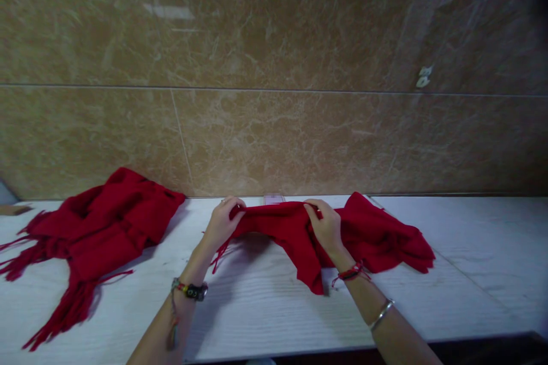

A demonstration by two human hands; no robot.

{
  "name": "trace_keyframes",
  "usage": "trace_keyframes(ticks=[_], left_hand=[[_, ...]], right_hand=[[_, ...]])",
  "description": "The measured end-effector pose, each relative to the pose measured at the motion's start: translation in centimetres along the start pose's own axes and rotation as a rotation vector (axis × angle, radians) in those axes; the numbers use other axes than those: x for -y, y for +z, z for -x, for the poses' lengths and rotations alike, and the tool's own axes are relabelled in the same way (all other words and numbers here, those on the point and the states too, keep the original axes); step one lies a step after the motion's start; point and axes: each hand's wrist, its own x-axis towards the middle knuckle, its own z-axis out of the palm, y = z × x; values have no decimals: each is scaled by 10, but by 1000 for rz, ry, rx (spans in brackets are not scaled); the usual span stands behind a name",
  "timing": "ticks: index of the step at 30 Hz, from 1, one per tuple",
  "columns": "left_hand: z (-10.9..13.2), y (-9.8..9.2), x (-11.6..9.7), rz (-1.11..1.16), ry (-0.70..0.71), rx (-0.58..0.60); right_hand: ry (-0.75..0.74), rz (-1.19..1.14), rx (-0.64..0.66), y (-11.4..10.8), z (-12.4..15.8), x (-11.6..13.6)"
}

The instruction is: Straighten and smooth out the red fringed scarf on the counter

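Note:
A red scarf [274, 219] is stretched between my two hands, just above the white tabletop. My left hand [223, 219] pinches its left end, where a few fringe strands hang down. My right hand [326, 225] grips the upper edge further along, thumb and fingers closed on the cloth. From there a flap droops toward me, and the rest of the scarf lies bunched on the table to the right. Another red scarf [124, 222] with a long fringe rests crumpled at the left, apart from my hands.
The white wood-grain table [257, 313] meets a brown marble-tiled wall [274, 142] at the back. Behind the held scarf lies a small pale pinkish item [273, 199]. A brown block-like piece [15, 209] sits at the far left. A seam crosses the table at right.

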Motion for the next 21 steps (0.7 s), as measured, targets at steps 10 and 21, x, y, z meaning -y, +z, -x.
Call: trace_keyframes(ticks=[10,21], left_hand=[[2,2,-14,237,-115,222],[4,13,-16,363,-167,204]], right_hand=[[-308,98,253,8,3,4],[-191,-166,417,16,12,25]])
